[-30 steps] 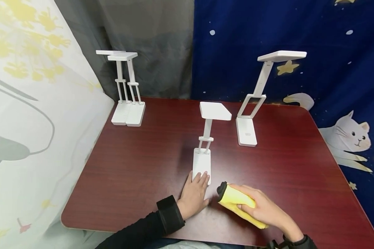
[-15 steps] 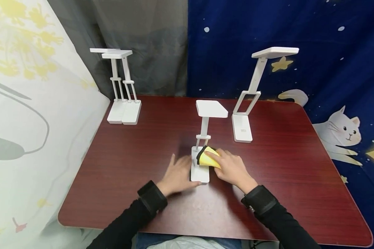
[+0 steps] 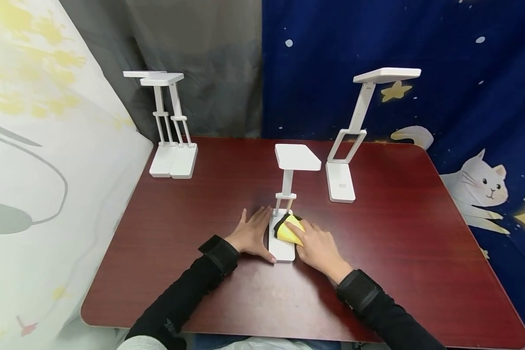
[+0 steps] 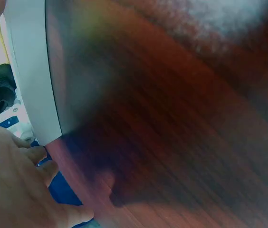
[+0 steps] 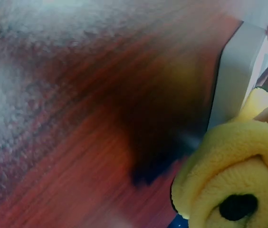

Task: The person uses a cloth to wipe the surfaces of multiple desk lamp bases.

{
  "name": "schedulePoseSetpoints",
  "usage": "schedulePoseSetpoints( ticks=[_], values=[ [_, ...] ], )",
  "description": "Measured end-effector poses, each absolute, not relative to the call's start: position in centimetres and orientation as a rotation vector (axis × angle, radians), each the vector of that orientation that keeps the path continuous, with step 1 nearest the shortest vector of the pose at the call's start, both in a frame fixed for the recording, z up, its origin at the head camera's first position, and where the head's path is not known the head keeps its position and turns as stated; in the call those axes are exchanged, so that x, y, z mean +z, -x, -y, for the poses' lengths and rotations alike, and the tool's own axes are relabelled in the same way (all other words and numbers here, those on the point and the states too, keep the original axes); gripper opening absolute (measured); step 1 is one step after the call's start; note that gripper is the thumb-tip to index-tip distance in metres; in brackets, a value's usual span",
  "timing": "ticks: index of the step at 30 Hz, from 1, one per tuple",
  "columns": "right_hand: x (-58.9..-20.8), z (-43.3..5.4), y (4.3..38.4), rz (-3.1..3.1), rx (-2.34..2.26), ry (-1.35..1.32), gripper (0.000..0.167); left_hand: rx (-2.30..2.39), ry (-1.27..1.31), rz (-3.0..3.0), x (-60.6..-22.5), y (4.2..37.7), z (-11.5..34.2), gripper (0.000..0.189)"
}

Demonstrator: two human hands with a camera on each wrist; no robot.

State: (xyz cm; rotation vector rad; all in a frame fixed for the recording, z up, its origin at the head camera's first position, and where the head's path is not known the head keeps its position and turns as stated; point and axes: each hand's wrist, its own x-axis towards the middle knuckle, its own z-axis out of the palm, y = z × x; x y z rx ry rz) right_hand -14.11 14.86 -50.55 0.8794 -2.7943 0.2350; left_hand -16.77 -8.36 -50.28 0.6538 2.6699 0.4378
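A white folding desk lamp [image 3: 297, 157] stands upright near the table's middle, its flat base toward me. My left hand [image 3: 253, 234] rests along the base's left side, fingers straight and thumb at the front corner. In the left wrist view its spread fingers [image 4: 17, 175] lie by the base's edge. With my right hand [image 3: 321, 250] I hold a folded yellow cloth [image 3: 288, 232] with black edging against the top of the base. The right wrist view shows the plush cloth [image 5: 229, 147] in thick folds, beside the side wall of the base [image 5: 234, 71].
Two more white lamps [image 3: 173, 163] stand side by side at the table's back left. Another lamp [image 3: 341, 182] is at the back right. The dark red table [image 3: 192, 287] meets grey and blue curtains behind and a white patterned sheet [image 3: 70, 194] at left.
My right hand has carried the cloth left and forward onto the lamp's base. My left hand has moved from the top of the base to its left side.
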Motion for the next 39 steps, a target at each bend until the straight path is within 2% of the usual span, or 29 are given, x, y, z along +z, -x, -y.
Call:
schedulePoseSetpoints(
  ticks=[16,24,27,31,34,39],
  values=[
    [-48.1,-15.8,9.9,2.89,0.248,-1.117,0.064,0.484,-0.639,-2.717,-50.1,16.7,8.7,0.139],
    [-45.8,-17.2,10.6,3.041,0.825,-1.489,0.049,0.526,-0.614,-2.691,-50.5,16.9,8.6,0.14],
    [-44.7,-17.0,12.5,3.013,0.891,-1.379,0.052,0.536,-0.621,-2.697,-50.5,17.1,8.6,0.142],
    [-44.2,-15.1,15.2,2.921,0.628,-1.109,0.058,0.559,-0.608,-2.715,-50.7,17.2,8.7,0.142],
    [-45.6,-13.4,15.9,2.83,0.345,-1.012,0.06,0.569,-0.593,-2.715,-51.0,17.0,8.7,0.141],
    [-49.0,-11.7,14.9,2.684,-0.002,-0.942,0.059,0.582,-0.592,-2.711,-51.3,16.8,8.8,0.139]
  ],
)
